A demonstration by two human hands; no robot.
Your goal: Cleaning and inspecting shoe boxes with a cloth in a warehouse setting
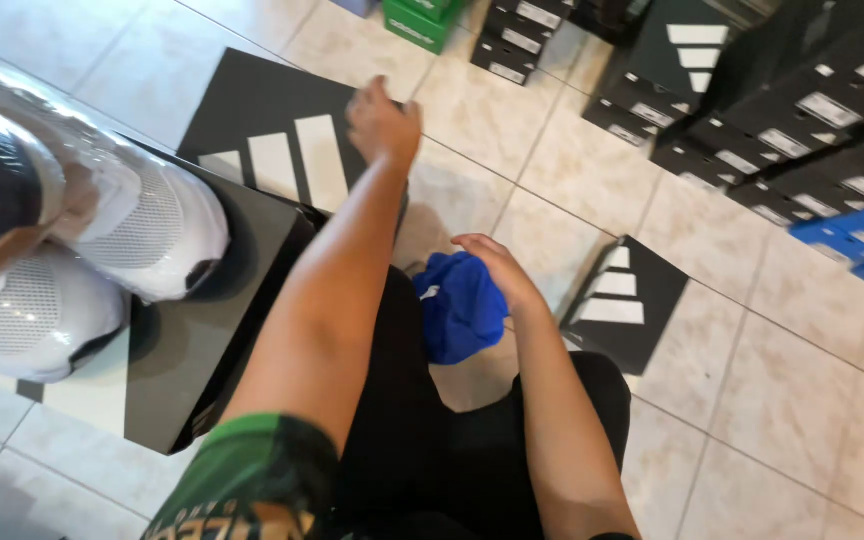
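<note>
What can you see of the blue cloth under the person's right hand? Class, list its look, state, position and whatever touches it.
The blue cloth is a bright royal-blue, soft-looking fabric, crumpled into a loose bundle rather than folded. A small white mark shows near its upper left edge. It lies between the person's black-clad legs, partly over the tiled floor. The right hand rests on its upper right side, fingers bent over it.

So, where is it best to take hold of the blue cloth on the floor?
Probably at its top, from above: the blue cloth lies bunched in a soft heap, so raised folds give fingers purchase. The right hand already rests on its upper right edge.
</note>
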